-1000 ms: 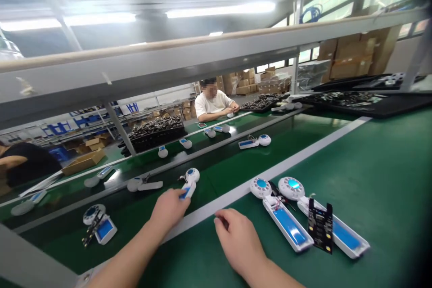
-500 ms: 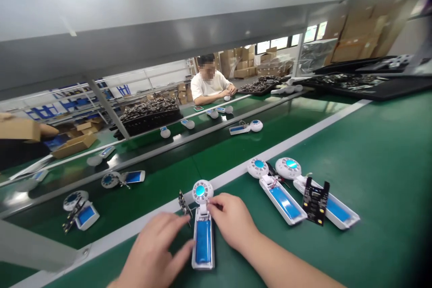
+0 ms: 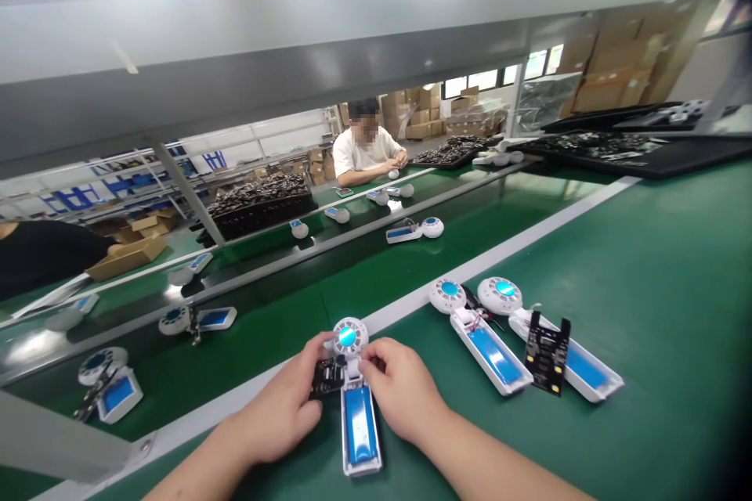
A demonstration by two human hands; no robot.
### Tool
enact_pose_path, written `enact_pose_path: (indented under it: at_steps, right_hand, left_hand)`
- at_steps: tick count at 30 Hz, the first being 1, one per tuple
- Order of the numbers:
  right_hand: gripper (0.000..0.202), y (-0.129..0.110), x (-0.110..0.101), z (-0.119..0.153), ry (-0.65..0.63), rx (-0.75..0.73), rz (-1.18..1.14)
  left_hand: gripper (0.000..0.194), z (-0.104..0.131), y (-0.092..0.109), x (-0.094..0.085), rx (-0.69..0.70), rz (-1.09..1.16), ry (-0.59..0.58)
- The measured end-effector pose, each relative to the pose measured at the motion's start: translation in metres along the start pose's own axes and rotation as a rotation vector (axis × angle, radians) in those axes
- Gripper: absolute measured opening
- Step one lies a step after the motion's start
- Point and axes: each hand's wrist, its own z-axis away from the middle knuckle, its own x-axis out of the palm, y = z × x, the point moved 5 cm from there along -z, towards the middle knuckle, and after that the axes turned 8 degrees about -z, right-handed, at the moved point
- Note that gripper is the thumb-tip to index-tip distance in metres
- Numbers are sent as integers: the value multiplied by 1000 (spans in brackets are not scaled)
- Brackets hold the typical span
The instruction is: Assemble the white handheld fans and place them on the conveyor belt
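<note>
A white device (image 3: 360, 430) with a round fan head and a blue battery in its open handle lies on the green table in front of me. My left hand (image 3: 291, 399) is closed around the black circuit board (image 3: 327, 378) at the device's left side, its fingertips by the fan head. My right hand (image 3: 399, 385) pinches at the neck between head and handle; what lies between its fingertips is too small to make out. To the right rest two similar devices (image 3: 493, 351), and a black circuit board (image 3: 547, 352) stands over the farther one's handle.
Beyond a pale rail (image 3: 405, 305), a green conveyor (image 3: 305, 290) carries several white devices. Black trays (image 3: 640, 160) of parts sit at the back right. A person (image 3: 367, 149) works across the line; a dark sleeve (image 3: 47, 254) shows at left. A grey beam crosses above.
My left hand has moved up to the circuit board and closed on it, and the board has turned flatter. Devices on the near belt have shifted left, those on the far belt right.
</note>
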Motion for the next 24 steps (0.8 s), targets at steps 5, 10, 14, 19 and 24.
enact_pose_path:
  at_steps: [5,10,14,19,24]
  right_hand:
    - [14,-10,5,8,-104,-124,95]
    - [10,-16,11,16,-159,-190,190]
    - [13,-16,13,17,-164,-169,208]
    - [11,-17,14,16,-204,-192,183]
    - [11,-18,14,18,-197,-184,211]
  left_hand:
    - [67,-2,12,21,-274,388,143]
    - [31,6,19,24,-283,251,339]
    - [27,16,22,18,-246,193,395]
    - [20,19,20,20,-217,181,425]
    - [24,17,18,24,-156,204,426]
